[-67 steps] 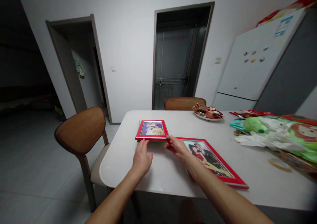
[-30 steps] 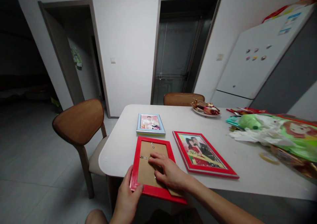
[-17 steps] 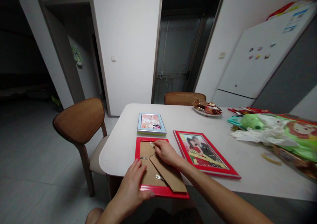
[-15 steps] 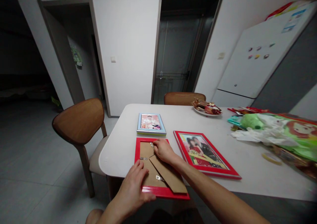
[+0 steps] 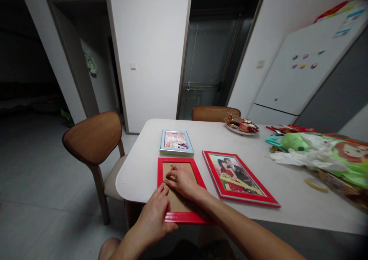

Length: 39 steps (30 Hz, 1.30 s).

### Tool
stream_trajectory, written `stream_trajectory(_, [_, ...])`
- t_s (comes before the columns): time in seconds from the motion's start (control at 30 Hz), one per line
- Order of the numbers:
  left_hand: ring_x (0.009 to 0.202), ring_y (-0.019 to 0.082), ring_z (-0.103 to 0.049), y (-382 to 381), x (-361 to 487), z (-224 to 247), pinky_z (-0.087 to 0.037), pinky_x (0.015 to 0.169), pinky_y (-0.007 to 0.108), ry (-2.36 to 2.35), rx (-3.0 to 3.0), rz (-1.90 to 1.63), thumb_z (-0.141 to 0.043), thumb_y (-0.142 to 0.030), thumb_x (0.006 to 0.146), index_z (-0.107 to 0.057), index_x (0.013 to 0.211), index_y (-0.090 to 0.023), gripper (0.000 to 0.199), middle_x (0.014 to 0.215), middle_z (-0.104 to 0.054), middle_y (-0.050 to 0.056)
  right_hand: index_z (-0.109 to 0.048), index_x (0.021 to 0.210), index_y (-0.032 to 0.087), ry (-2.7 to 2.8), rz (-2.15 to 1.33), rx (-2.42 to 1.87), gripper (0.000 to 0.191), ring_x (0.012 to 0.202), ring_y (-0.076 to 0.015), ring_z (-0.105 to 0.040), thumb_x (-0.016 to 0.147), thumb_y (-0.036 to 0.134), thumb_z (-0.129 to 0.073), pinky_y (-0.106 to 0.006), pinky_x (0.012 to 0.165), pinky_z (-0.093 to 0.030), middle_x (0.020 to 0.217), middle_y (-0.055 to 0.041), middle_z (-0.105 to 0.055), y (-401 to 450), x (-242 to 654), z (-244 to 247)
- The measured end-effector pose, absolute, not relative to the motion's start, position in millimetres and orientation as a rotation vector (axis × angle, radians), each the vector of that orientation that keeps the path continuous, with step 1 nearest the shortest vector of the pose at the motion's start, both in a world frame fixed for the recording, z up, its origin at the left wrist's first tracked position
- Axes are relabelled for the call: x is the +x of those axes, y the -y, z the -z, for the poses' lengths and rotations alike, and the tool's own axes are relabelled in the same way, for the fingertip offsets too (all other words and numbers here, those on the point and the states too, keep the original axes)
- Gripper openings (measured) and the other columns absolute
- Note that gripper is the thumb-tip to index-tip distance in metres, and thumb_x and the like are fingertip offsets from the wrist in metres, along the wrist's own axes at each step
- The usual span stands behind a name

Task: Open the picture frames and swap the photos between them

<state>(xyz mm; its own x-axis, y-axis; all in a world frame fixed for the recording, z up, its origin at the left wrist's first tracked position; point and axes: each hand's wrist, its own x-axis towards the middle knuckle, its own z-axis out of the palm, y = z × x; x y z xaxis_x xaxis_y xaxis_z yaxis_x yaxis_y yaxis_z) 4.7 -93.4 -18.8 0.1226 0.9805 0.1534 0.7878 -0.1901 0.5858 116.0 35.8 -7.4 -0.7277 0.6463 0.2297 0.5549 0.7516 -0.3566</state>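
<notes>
A red picture frame (image 5: 186,218) lies face down at the near table edge, its brown backing board (image 5: 176,204) facing up. My left hand (image 5: 153,211) grips the frame's near left corner, thumb along the front edge and fingers over the left side. My right hand (image 5: 181,181) rests on the backing with its fingers bent together, the tips by a small metal clip on the left side. What those fingers pinch, if anything, is hidden. The brown stand flap is mostly covered by my right hand and forearm.
Beyond the frame lies a light blue picture frame (image 5: 176,152); to the right, another red picture frame (image 5: 244,201) with a couple's photo. A plate of food (image 5: 243,129), plastic bags (image 5: 324,152) and a tape roll (image 5: 316,185) sit farther right. A wooden chair (image 5: 93,137) stands left.
My right hand has moved left and nearer along the backing, from the top clip toward the left one. The stand flap no longer shows clearly. My left hand stays on the corner.
</notes>
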Motion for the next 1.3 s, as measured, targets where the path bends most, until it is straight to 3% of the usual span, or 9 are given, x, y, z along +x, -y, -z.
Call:
stream_trajectory(0.17, [0.123, 0.028, -0.023, 93, 6, 16, -0.027, 0.097, 0.040, -1.758, 2.047, -0.695, -0.077, -0.022, 0.043, -0.051, 0.070, -0.017, 0.038, 0.124, -0.041, 0.017, -0.064, 0.081, 0.016, 2.579, -0.388, -1.018, 0.022, 0.078, -0.0155, -0.051, 0.076, 0.027, -0.045, -0.024, 0.069, -0.036, 0.082, -0.0073, -0.059, -35, 103, 3])
stream_trajectory(0.3, [0.123, 0.028, -0.023, 93, 4, 13, -0.028, 0.096, 0.039, -1.747, 2.015, -0.679, -0.077, -0.021, 0.043, -0.051, 0.071, -0.016, 0.039, 0.125, -0.041, 0.018, -0.061, 0.093, 0.016, 2.588, -0.412, -0.956, 0.026, 0.087, -0.0166, -0.050, 0.076, 0.024, -0.043, -0.026, 0.076, -0.036, 0.094, -0.0078, -0.058, -42, 133, -8])
stream_trajectory(0.43, [0.123, 0.028, -0.023, 94, 1, 14, -0.027, 0.096, 0.041, -1.716, 1.996, -0.701, -0.077, -0.021, 0.043, -0.050, 0.071, -0.017, 0.039, 0.127, -0.038, 0.017, -0.064, 0.084, 0.018, 2.699, -0.368, -0.984, 0.023, 0.090, -0.0187, -0.048, 0.065, 0.016, -0.050, -0.027, 0.079, -0.035, 0.097, -0.0071, -0.056, -51, 177, -7])
stream_trajectory(0.53, [0.123, 0.028, -0.023, 95, -1, 15, -0.027, 0.097, 0.041, -1.699, 1.993, -0.730, -0.076, -0.021, 0.044, -0.050, 0.071, -0.017, 0.038, 0.128, -0.038, 0.016, -0.065, 0.078, 0.018, 2.674, -0.306, -1.009, 0.022, 0.087, -0.0177, -0.048, 0.067, 0.013, -0.047, -0.027, 0.078, -0.036, 0.092, -0.0069, -0.056, -56, 189, 2])
stream_trajectory(0.7, [0.123, 0.028, -0.023, 95, 0, 12, -0.027, 0.097, 0.040, -1.710, 1.993, -0.700, -0.076, -0.021, 0.044, -0.049, 0.069, -0.017, 0.037, 0.127, -0.039, 0.016, -0.064, 0.079, 0.016, 2.576, -0.239, -1.036, 0.021, 0.083, -0.0177, -0.047, 0.073, 0.016, -0.044, -0.028, 0.075, -0.037, 0.084, -0.0077, -0.056, -47, 179, 5])
stream_trajectory(0.9, [0.123, 0.027, -0.022, 95, 0, 12, -0.028, 0.096, 0.040, -1.708, 1.992, -0.706, -0.076, -0.020, 0.045, -0.049, 0.069, -0.017, 0.036, 0.126, -0.039, 0.016, -0.064, 0.081, 0.019, 2.634, -0.383, -0.771, 0.019, 0.087, -0.0171, -0.047, 0.074, 0.023, -0.047, -0.030, 0.078, -0.037, 0.095, -0.0066, -0.054, -4, 173, -10])
stream_trajectory(1.3, [0.123, 0.027, -0.022, 96, 1, 9, -0.028, 0.096, 0.040, -1.712, 1.987, -0.698, -0.075, -0.018, 0.046, -0.049, 0.069, -0.018, 0.035, 0.127, -0.039, 0.016, -0.065, 0.079, 0.021, 2.640, -0.476, -0.779, 0.023, 0.091, -0.0186, -0.046, 0.066, 0.011, -0.049, -0.032, 0.080, -0.037, 0.099, -0.0063, -0.053, 8, 178, 3])
